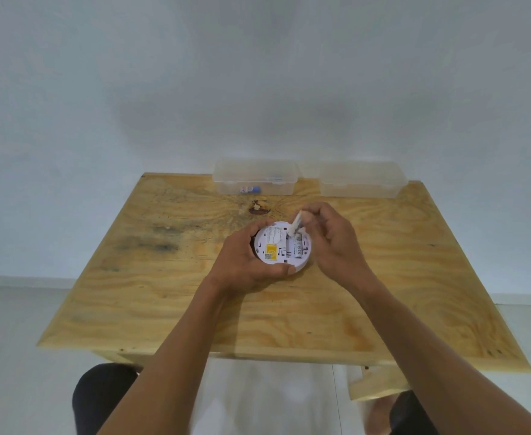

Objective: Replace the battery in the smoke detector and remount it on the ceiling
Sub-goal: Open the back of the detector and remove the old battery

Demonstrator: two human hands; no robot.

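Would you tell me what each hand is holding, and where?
Left hand grips the smoke detector by its rim; right hand pinches a battery near its upper end.

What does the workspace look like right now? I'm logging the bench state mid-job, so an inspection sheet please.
Surface: bare plywood table, stained, with a dark knot.
Job's things: round white plastic smoke detector, back up, compartment open; one silver cylindrical battery seated, the slot beside it empty; a white battery angled into it.
Clutter: two clear plastic lidded boxes at the far edge, left box holding small items, right box apparently empty.
Hands: left hand grips the detector; right hand pinches the white battery.
Cables: nothing seen.
Surroundings: plain white wall, pale floor.
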